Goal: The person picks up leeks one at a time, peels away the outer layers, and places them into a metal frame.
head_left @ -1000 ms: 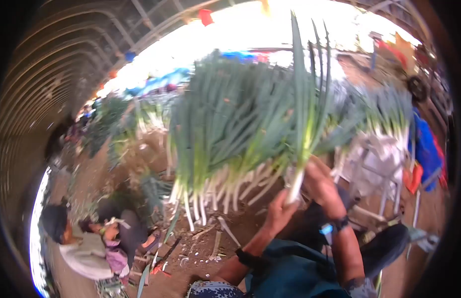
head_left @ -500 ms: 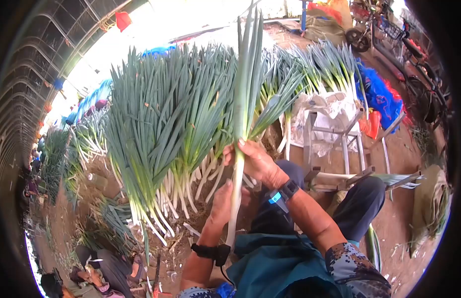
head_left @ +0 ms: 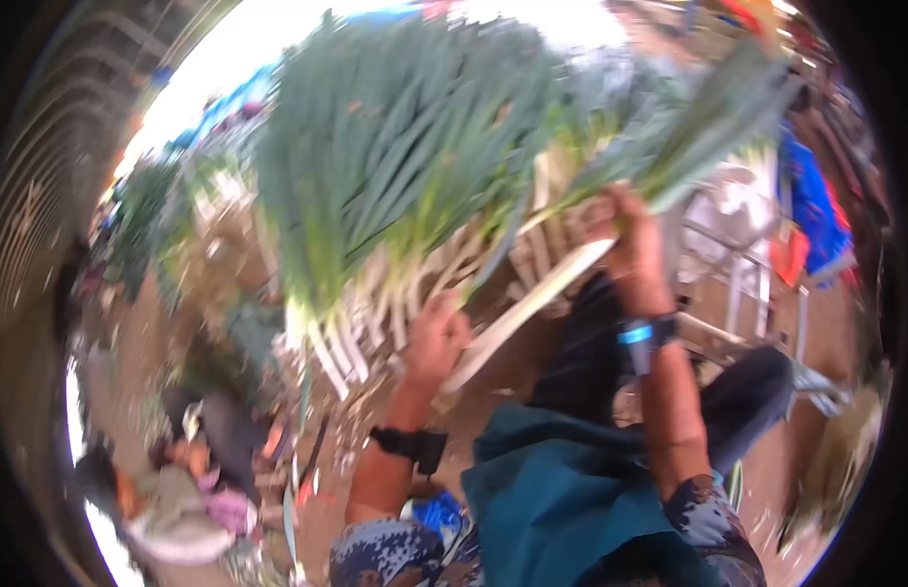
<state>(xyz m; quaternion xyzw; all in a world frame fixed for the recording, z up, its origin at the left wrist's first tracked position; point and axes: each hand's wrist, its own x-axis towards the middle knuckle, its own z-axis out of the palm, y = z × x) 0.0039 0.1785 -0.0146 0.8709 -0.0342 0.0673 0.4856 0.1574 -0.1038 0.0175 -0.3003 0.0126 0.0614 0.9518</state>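
A long green onion (head_left: 537, 298) lies slanted in front of me, its white stalk low at the left and its green leaves up at the right. My right hand (head_left: 630, 235) is wrapped round it where white turns to green. My left hand (head_left: 438, 338) is beside the lower end of the stalk, fingers curled; blur hides what they hold, though a thin leaf rises from near the fingertips. Just beyond my hands stands a big row of green onions (head_left: 405, 166), white ends toward me.
A metal frame stool (head_left: 732, 254) and blue netting (head_left: 811, 210) are at the right. Another person (head_left: 185, 509) sits at the lower left. More green onions (head_left: 146, 215) lie farther left on the dirt floor (head_left: 327, 460).
The held onion has gone from nearly upright to slanted, its leaves swinging right. My right hand has moved up and right with it. The view has shifted and blurred.
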